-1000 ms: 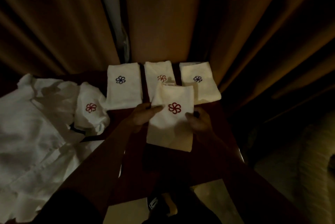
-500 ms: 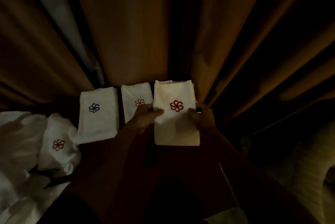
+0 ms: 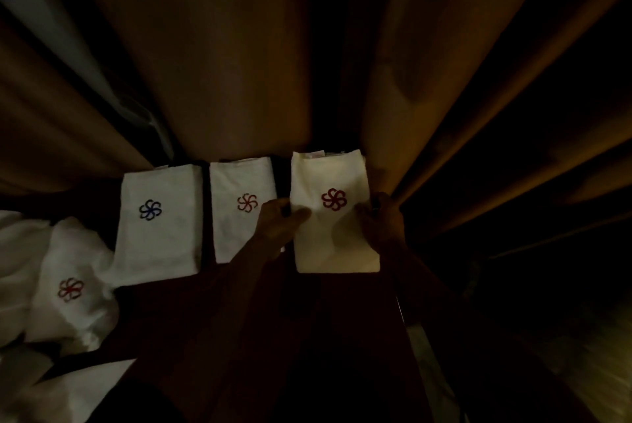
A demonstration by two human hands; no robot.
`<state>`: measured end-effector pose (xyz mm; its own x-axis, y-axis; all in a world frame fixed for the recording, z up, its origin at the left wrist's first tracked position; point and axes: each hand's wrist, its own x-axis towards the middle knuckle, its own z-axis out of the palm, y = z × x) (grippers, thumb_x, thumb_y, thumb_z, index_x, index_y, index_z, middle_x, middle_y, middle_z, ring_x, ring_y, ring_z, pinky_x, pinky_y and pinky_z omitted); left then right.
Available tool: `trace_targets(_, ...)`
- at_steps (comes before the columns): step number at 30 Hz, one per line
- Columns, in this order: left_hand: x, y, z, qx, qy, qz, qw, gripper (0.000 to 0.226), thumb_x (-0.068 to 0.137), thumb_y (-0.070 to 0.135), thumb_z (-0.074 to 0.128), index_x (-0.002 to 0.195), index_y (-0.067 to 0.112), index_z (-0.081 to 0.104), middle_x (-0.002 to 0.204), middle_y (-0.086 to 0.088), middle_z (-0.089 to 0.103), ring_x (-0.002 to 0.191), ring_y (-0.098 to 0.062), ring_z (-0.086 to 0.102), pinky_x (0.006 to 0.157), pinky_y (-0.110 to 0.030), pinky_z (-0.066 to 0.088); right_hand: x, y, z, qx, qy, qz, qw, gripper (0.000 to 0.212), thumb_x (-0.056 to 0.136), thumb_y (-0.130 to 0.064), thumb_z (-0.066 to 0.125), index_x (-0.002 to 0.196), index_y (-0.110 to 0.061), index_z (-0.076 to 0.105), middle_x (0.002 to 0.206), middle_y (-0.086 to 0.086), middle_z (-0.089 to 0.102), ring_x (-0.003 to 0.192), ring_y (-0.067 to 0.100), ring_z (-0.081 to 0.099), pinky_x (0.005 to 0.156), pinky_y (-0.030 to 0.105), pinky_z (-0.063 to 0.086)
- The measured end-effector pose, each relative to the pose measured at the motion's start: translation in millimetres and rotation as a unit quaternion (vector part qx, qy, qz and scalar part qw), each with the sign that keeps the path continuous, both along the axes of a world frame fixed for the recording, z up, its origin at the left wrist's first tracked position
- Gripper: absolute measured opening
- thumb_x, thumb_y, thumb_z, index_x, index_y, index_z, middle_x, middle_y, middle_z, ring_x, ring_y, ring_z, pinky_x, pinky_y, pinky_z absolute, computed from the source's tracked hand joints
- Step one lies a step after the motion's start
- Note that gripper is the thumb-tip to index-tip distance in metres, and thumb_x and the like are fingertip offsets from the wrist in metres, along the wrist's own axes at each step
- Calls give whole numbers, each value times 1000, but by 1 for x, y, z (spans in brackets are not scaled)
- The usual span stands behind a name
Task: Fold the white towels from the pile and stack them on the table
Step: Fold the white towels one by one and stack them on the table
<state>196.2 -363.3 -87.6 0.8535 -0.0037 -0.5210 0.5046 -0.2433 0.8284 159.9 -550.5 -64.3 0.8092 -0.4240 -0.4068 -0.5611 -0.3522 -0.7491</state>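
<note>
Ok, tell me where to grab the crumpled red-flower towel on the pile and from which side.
The crumpled towel lies bunched on the pile, no clean corner showing. Pinch the rounded fold at its near right edge, below the flower, coming from above, probably with the left hand. Its far edge butts the folded blue-flower towel, so that side looks cramped.

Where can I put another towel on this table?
The bare dark table in front of the three folded towels, right of the unfolded pile, is free. The back row by the curtain is crowded: narrow gaps only, and the left hand and right hand grip the rightmost towel.
</note>
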Motion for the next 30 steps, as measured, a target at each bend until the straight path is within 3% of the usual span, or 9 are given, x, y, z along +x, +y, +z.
trace_targets(5, 5, -1, -6, -30, 15, 33, 999, 32, 86, 14, 76, 117, 9, 69, 108, -3, 70, 90, -11, 64, 79, -31, 55, 10, -4, -10, 2, -5, 8, 1000, 43, 101, -25, 56, 141, -13, 47, 138, 10, 56, 125, 32, 54, 101, 46, 49)
trace_targets(10, 18, -6, -10, -48, 5, 35, 998, 31, 87, 17, 76, 116, 13, 69, 111, -4, 71, 104, -22, 67, 84, -35, 57, 25, -8, -14, 15, -31, -23, 999, 46, 100, -28, 57, 143, -19, 46, 135, 8, 58, 122, 31, 56, 102, 51, 50)
trace_targets(12, 22, -9, -14, -22, 15, 27, 999, 41, 88, 22, 75, 126, 10, 64, 121, -8, 68, 110, -24, 64, 88, -37, 56, 30, -10, -17, -8, -34, -7, 999, 44, 100, -27, 56, 143, -18, 47, 134, 8, 59, 121, 31, 57, 101, 48, 51)
trace_targets(15, 22, -14, -20, 87, -3, -5, 996, 63, 90, 30, 72, 144, 10, 46, 140, -11, 55, 127, -29, 53, 103, -40, 47, 31, -10, -25, -30, -16, 6, 999, 41, 101, -24, 55, 141, -18, 47, 132, 9, 59, 120, 31, 57, 100, 46, 51)
trace_targets(19, 11, -15, -15, 205, -144, -55, 966, 80, 89, 31, 69, 154, 13, 26, 152, -12, 37, 136, -28, 40, 104, -31, 34, 24, -7, -32, -86, -38, 25, 995, 48, 100, -25, 54, 144, -18, 36, 143, 12, 46, 126, 34, 51, 98, 48, 51)
trace_targets(22, 1, -10, -12, 290, -277, -125, 908, 86, 81, 46, 72, 150, 12, 34, 152, -13, 34, 135, -28, 39, 105, -36, 39, 12, -10, -32, -207, -113, 109, 966, 60, 97, -31, 59, 149, -17, 33, 150, 13, 36, 128, 35, 46, 98, 51, 50)
trace_targets(24, -5, -8, -18, 315, -329, -178, 872, 91, 80, 61, 65, 149, 7, 38, 154, -15, 36, 138, -29, 39, 109, -38, 39, 4, -13, -33, -252, -100, 178, 946, 65, 94, -49, 59, 147, -20, 37, 152, 7, 35, 133, 33, 44, 99, 56, 48)
trace_targets(27, -13, -5, -26, 322, -271, -263, 868, 104, 82, 70, 59, 157, 10, 20, 165, -7, 15, 150, -22, 18, 120, -41, 22, -5, -17, -37, -247, 2, 234, 940, 84, 86, -72, 52, 152, -26, 27, 159, -1, 28, 145, 27, 28, 113, 58, 31)
trace_targets(30, -15, -4, -33, 332, -194, -312, 869, 107, 86, 71, 54, 159, 16, -1, 167, 3, -7, 153, -14, -3, 124, -47, 9, -9, -16, -41, -234, 56, 236, 942, 85, 86, -77, 43, 154, -36, 13, 163, -5, 20, 149, 27, 20, 117, 60, 22)
